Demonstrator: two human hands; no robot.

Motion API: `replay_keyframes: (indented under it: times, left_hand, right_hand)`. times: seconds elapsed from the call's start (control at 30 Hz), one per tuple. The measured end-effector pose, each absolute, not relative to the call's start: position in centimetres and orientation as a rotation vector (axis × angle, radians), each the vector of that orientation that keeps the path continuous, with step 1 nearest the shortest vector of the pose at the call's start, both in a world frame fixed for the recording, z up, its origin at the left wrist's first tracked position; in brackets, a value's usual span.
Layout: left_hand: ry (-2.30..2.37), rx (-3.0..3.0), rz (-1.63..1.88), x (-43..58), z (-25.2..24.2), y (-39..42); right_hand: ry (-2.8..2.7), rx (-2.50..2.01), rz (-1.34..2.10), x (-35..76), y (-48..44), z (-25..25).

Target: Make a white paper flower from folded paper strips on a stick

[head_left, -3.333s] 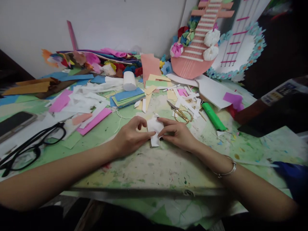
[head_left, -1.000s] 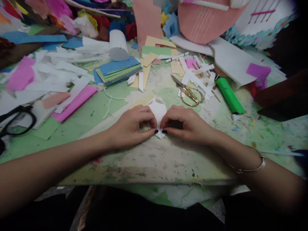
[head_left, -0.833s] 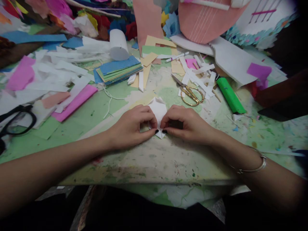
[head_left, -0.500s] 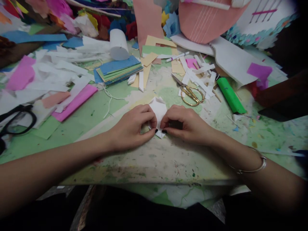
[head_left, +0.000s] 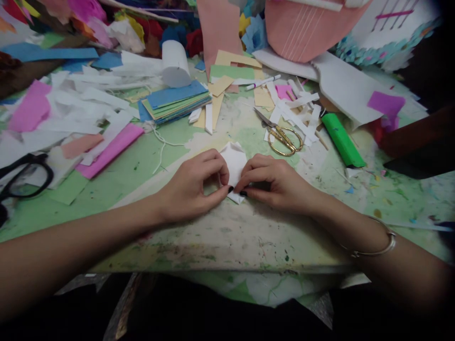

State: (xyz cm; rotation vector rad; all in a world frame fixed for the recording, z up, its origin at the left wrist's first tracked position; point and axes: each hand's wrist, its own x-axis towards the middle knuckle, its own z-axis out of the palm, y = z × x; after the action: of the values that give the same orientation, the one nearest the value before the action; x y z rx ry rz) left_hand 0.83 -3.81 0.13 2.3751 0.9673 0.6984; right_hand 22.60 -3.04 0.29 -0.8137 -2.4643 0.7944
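Left hand: The left hand (head_left: 197, 187) is curling nearly closed, its thumb and index fingertips pinching the near left edge of the folded white paper (head_left: 234, 163).
Right hand: The right hand (head_left: 275, 182) is bending likewise, its thumb and fingertips closing on the paper's near right side, almost meeting the left thumb.
Folded paper: It is lying on the paint-stained surface (head_left: 220, 237) between the hands, its creased far end showing beyond the fingers and a pointed tip poking out nearest the person.
Bangle: A silver-coloured bangle (head_left: 391, 244) is circling the right wrist.
Scissors: Gold-handled scissors (head_left: 282, 137) are resting beyond the right hand, their blades pointing away and leftward, near cut white strips (head_left: 307, 124).
Green roll: A bright green roll (head_left: 343, 140) is lying aslant to the right of the scissors.
Thread: White thread (head_left: 161, 151) is trailing beyond the left hand, by a stack of coloured paper (head_left: 177, 102).
Far left: Black-framed eyeglasses (head_left: 39, 159) are sitting near a folded pink strip (head_left: 110, 151).
Back: A white paper roll (head_left: 176, 64) is standing behind the stack, and a salmon rounded panel (head_left: 313, 33) with thin white strings is rising at the rear.
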Motion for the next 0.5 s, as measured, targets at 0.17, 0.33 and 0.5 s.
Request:
replay_keyframes:
  times: [0.17,0.33,0.5]
  left_hand:
    - [0.902,2.441,0.7,-0.1,0.5,-4.7]
    - [0.899,2.431,0.651,-0.4,0.4,-4.6]
    - [0.889,2.427,0.638,-0.1,0.0,-4.2]
  right_hand:
    - [-2.455,-0.802,0.807,22.6,-3.0,0.3]
    - [-2.454,-0.834,0.824,22.6,-3.0,0.3]
    - [-2.452,-0.824,0.819,22.7,-3.0,0.2]
